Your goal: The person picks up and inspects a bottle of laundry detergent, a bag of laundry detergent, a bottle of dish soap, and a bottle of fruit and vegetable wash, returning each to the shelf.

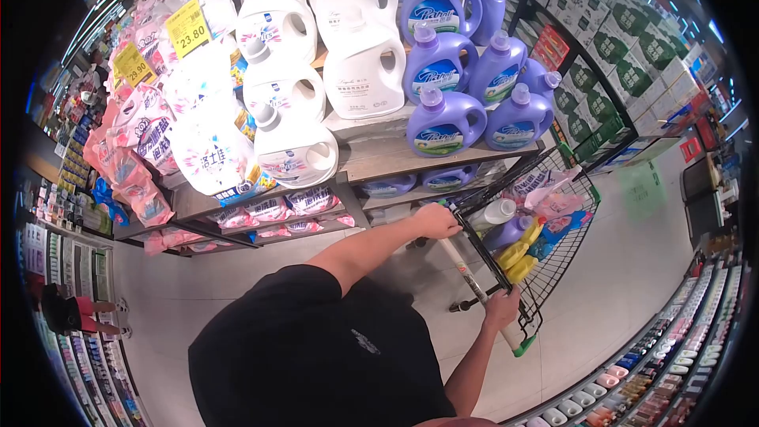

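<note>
My left hand (437, 221) is closed round the upper end of the shopping cart's handle (462, 267). Further down the same cart, my right hand (501, 308) grips near the handle's lower end, by the green corner. Inside the wire cart (553, 269) lie yellow bottles (518, 261), a purple bottle (504, 233), a white-capped bottle (496, 212), a blue pack (560, 236) and pink-and-white bags (557, 204). The cart stands beside a display shelf, just below its purple detergent bottles (447, 122).
White detergent jugs (294, 146) and bagged goods (209, 138) fill the display shelf (371, 160). Stacked cartons (624, 28) stand behind a black frame at the upper right. Curved shelves (632, 395) line the lower right. Another person (67, 310) stands at far left.
</note>
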Demonstrator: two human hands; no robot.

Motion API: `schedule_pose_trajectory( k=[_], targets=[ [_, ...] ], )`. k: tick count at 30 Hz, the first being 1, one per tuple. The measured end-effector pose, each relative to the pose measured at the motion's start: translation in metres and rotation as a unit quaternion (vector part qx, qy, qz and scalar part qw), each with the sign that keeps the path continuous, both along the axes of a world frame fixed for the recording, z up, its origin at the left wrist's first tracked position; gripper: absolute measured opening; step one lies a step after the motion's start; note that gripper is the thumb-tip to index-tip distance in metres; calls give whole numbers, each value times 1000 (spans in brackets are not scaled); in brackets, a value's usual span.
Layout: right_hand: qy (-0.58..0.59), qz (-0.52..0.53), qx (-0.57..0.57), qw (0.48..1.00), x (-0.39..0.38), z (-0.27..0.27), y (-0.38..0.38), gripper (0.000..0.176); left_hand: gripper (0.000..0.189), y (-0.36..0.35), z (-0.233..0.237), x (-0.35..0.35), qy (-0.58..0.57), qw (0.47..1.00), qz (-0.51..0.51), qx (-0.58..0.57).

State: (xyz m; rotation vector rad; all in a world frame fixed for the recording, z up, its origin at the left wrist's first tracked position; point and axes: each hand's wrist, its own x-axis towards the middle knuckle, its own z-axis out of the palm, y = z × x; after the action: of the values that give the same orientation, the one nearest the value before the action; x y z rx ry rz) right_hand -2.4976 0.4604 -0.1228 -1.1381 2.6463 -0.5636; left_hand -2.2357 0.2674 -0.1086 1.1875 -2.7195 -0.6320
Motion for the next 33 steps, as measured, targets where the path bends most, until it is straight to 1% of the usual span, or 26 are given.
schedule_pose_trajectory(
  k=[2,3,7,11,12,13,15,16,18,19,20,23,24,26,27,29,31,32,33],
  targets=[
    [-1,-7,-9,1000,-4,-3,-4,42,46,-7,-14,-5,15,1000,1,-8],
    [1,-12,7,1000,-5,8,-3,42,45,-4,-10,-6,27,1000,2,1],
    [8,-12,0,1000,-16,-5,-10,42,46,-11,-17,-13,52,999,0,-12],
    [26,-16,20,999,-27,-11,-16,40,47,-14,-24,-19,75,996,-8,38],
    [28,-18,26,999,-31,-13,-19,40,47,-13,0,-17,76,994,19,80],
    [29,-24,31,999,-34,-16,-21,39,46,-17,-9,-17,75,995,-3,66],
    [50,-14,-21,998,-44,-37,-20,39,46,-25,-26,-23,78,994,-58,44],
    [62,-10,-46,997,-48,-41,-21,39,48,-30,-28,-23,82,992,-77,62],
    [10,-47,12,999,-56,-36,-27,39,50,-36,-31,-25,80,986,-118,86],
    [-18,-68,37,997,-56,-33,-28,39,51,-41,-25,-25,77,982,-141,96],
    [7,-45,-6,999,-66,-50,-24,44,47,-46,-18,-26,32,973,-178,141],
    [2,-55,-14,998,-74,-55,-28,43,41,-59,-39,-35,-35,945,-302,124],
    [-17,-73,7,997,-75,-53,-30,43,44,-64,-50,-42,-44,938,-321,125],
    [-5,-110,79,991,-58,-20,-55,44,51,-70,-73,-58,-63,923,-358,127],
    [-1,-129,115,985,-51,-8,-61,44,52,-74,-74,-65,-98,911,-376,136],
    [82,-107,30,990,-61,-33,-52,45,54,-83,-73,-83,-169,883,-412,149],
    [165,-87,-50,981,-85,-73,-38,46,57,-89,-71,-87,-156,884,-411,160],
    [146,-112,-41,982,-90,-80,-36,46,59,-92,-68,-86,-151,885,-408,167],
    [106,-140,-32,984,-89,-72,-40,46,57,-98,-55,-83,-132,889,-404,168]
  ],
)
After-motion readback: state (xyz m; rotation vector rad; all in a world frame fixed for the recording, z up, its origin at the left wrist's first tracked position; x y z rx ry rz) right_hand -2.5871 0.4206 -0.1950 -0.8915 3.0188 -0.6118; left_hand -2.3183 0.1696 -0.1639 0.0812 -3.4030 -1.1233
